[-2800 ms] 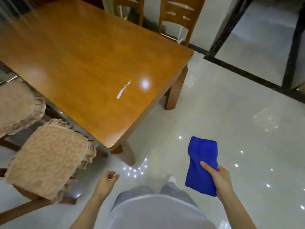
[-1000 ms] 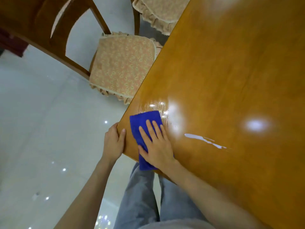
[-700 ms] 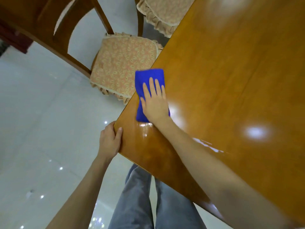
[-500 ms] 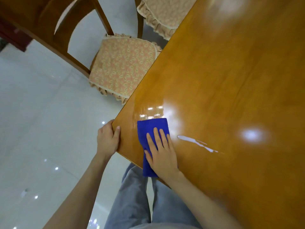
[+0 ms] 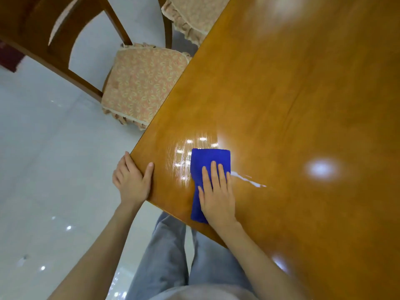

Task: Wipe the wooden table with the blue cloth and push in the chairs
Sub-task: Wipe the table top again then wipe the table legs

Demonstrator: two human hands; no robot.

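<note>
**Right grip (image 5: 217, 198) flat on the blue cloth (image 5: 207, 156) near the worktop (image 5: 281, 94) corner; left grip (image 5: 132, 180) holding the edge**

The right grip, a bare hand, lies palm down with its fingers straight and together, pressing the blue cloth onto the wooden worktop. It clasps nothing. The cloth is a folded oblong lying flat on the wood. Its far end shows beyond the fingertips, its left side shows beside the thumb, and the rest is hidden under the palm. Its near end reaches close to the worktop's near edge.

The left grip clasps the nearest corner of the worktop, with the thumb on top of the wood and the fingers curled over the side edge.

Just left of the cloth, a patch of streaky sheen (image 5: 184, 161) catches the light. To the right of the fingers runs a thin white streak (image 5: 249, 180); whether it is a mark or a reflection cannot be told. Farther right is a soft round glare spot (image 5: 321, 169).

Two wooden chairs stand along the worktop's left side. The nearer chair (image 5: 65, 33) has a frilled, leaf-patterned seat cushion (image 5: 140, 87) whose right edge goes out of sight at the worktop edge; its curved back is cut off at the top left. Only part of the second cushion (image 5: 192, 11) shows, cropped by the top edge.

The worktop runs out of view above and to the right. Below it are the person's grey trousers (image 5: 168, 256) and a glossy pale floor (image 5: 43, 169).
</note>
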